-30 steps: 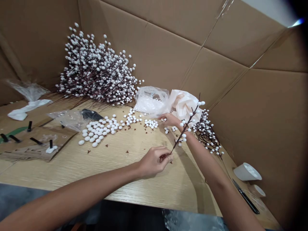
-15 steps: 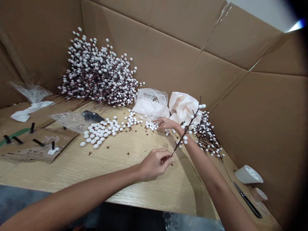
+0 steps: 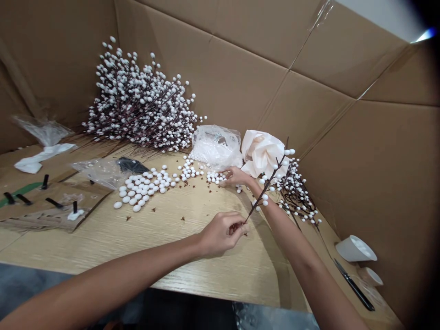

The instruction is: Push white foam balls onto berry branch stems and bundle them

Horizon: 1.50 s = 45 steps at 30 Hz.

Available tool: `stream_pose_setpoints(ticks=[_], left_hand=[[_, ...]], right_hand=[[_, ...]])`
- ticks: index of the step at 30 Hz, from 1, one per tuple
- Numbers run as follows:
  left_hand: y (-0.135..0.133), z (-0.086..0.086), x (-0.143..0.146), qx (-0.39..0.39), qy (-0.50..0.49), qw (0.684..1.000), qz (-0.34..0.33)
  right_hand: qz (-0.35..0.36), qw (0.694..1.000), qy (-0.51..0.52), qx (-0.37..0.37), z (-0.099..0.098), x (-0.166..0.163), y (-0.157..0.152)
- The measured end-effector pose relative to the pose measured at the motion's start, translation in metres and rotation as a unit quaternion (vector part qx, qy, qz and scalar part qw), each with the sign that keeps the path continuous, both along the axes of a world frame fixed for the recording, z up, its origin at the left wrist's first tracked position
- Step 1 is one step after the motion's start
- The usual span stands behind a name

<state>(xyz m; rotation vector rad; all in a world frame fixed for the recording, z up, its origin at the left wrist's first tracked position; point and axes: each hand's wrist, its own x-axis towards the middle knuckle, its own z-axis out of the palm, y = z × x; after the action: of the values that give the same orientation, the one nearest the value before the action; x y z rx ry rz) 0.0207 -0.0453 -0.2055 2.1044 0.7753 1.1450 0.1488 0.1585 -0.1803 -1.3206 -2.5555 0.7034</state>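
Note:
My left hand [image 3: 222, 233] is closed around the lower end of a thin brown artificial berry branch [image 3: 264, 188]. The branch tilts up to the right and carries several white berries along its upper part. Farther back, my right hand [image 3: 237, 176] reaches in among a small cluster of loose white foam berries [image 3: 213, 178]. Its fingers and thumb are apart at the edge of that cluster, and nothing clearly shows between them. A larger spread of loose white berries [image 3: 137, 192] lies to the left.
A big heap of finished berry branches [image 3: 144, 101] leans at the back left, beside a clear bag of berries [image 3: 216, 146] and crumpled white paper [image 3: 263, 153]. At right are more branches [image 3: 297, 190], a white cup [image 3: 355, 249] and a knife [image 3: 354, 286]. Cardboard walls [image 3: 247, 78] enclose the table.
My right hand has shifted slightly left along the small berry cluster, its thumb now lower and farther from the fingers. My left hand and the branch have stayed in place.

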Motion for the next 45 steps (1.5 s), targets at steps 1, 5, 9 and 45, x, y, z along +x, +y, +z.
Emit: stream_pose_setpoints(ticks=[1, 5, 9, 45], left_hand=[[0.0, 0.0, 0.0, 0.0, 0.0, 1.0, 0.001], [0.0, 0.0, 0.0, -0.003, 0.0, 1.0, 0.004], [0.0, -0.001, 0.0, -0.005, 0.003, 1.0, 0.004], [0.0, 0.001, 0.0, 0.007, 0.011, 1.0, 0.008]], right_hand=[[-0.004, 1.0, -0.004, -0.001, 0.001, 0.001, -0.001], [-0.008, 1.0, -0.011, -0.016, 0.006, 0.005, -0.003], [-0.014, 1.0, -0.015, -0.01, 0.009, 0.009, -0.001], [0.067, 0.991, 0.014, 0.117, 0.0, 0.0, -0.014]])
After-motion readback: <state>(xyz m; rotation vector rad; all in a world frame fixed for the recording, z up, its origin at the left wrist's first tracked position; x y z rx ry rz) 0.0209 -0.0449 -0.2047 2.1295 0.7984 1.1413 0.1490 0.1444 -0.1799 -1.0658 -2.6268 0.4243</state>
